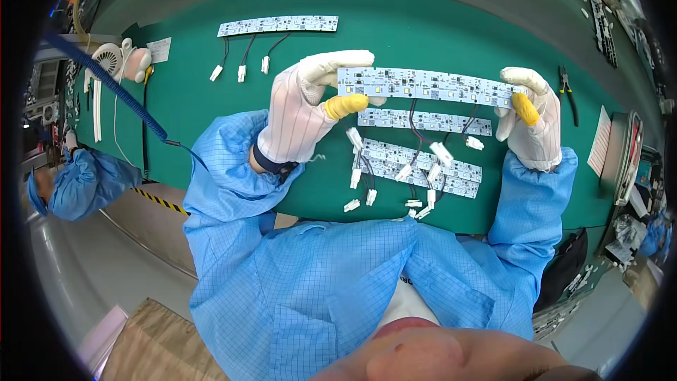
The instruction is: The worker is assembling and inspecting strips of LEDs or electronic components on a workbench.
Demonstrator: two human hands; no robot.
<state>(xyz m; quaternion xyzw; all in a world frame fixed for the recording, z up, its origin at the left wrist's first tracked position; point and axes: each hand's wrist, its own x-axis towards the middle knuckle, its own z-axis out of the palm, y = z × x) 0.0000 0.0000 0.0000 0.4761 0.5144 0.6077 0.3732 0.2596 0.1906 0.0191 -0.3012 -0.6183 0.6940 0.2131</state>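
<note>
Between my two gloved hands I hold a long white LED circuit board (423, 85) above the green mat. My left hand (310, 102) pinches its left end, a yellow cot over the thumb. At the right end my right hand (532, 116) grips it the same way, also with a yellow thumb cot. Dark wires with white plug connectors (441, 153) hang in front of the boards. Just below lies another LED board (423, 121), and nearer my body several more boards (423, 166) overlap. A further LED board (278, 25) with three wired connectors rests at the far left.
Pliers (568, 95) with yellow and dark handles lie right of my right hand. A paper sheet (599, 141) sits near the right edge. At left are a small white fan (108, 60) and a blue coiled cord (106, 77). A blue-sleeved co-worker (92, 180) is beyond.
</note>
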